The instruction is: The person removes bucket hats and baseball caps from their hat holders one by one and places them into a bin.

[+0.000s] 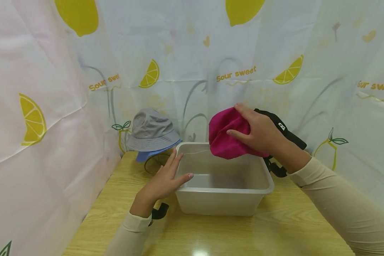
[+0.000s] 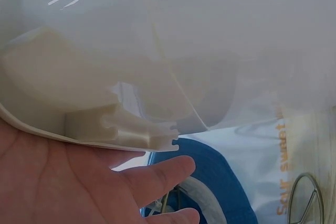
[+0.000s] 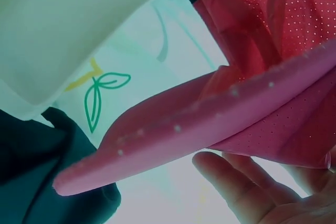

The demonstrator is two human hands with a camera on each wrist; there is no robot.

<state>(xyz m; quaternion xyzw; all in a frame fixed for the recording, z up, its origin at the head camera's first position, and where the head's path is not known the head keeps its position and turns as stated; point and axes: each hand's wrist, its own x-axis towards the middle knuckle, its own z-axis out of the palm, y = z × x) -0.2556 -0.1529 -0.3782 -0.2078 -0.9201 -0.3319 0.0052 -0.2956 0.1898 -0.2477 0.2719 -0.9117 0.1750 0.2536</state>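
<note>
My right hand (image 1: 262, 131) holds a magenta cap (image 1: 223, 138) over the back right of a beige plastic bin (image 1: 217, 204), thumb and fingers spread across its crown. In the right wrist view the cap's brim (image 3: 178, 135) runs across the picture, with dotted fabric behind it. The fingers (image 3: 236, 190) show below, at the cap's lower edge. At the bin's left rim, my left hand (image 1: 161, 183) lies with straight, spread fingers. The left wrist view shows its palm (image 2: 63, 182) against the bin's outer edge.
A grey bucket hat (image 1: 152, 129) sits over a blue hat (image 1: 144, 156) at the back left, with a wire stand (image 1: 153, 165) below. Behind my right hand is a black cap (image 1: 291, 137). A lemon-print curtain (image 1: 195, 53) encloses the wooden table (image 1: 211, 234).
</note>
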